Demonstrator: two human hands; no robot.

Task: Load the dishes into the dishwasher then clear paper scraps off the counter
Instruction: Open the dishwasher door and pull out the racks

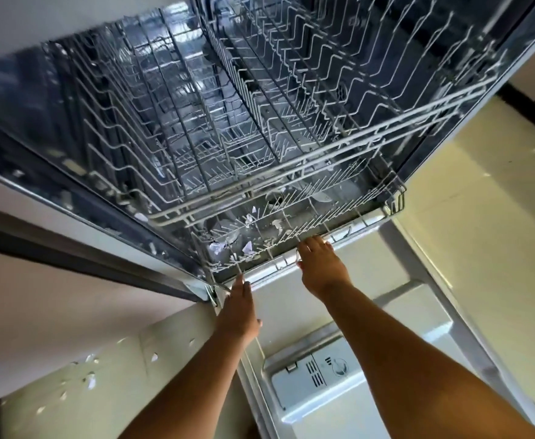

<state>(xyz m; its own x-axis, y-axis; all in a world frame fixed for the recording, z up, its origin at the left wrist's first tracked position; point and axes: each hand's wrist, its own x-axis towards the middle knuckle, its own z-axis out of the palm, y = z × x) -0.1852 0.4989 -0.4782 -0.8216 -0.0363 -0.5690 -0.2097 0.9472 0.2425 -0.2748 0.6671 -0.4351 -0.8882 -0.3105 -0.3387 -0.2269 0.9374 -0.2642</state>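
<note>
Both grips at the lower rack, the loading step in hand.

Our right grip point(318, 267) was clenched round the front rim of the lower rack point(396, 201), and our left grip point(239, 307) lay straight-fingered against its corner. What looked like plates point(323, 198) sat beyond the right grip, among paper scraps point(247, 248). We judged the rack next needed a level slide over the open door point(288, 321). Left of the left grip, more scraps dotted the pale floor point(22, 416).

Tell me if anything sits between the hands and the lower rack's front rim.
Nothing visible does. The right hand grips the lower rack at its front rim, and the left hand touches its left front corner. The upper rack hangs above, clear of both. Paper scraps lie inside the rack, behind the rim.
</note>
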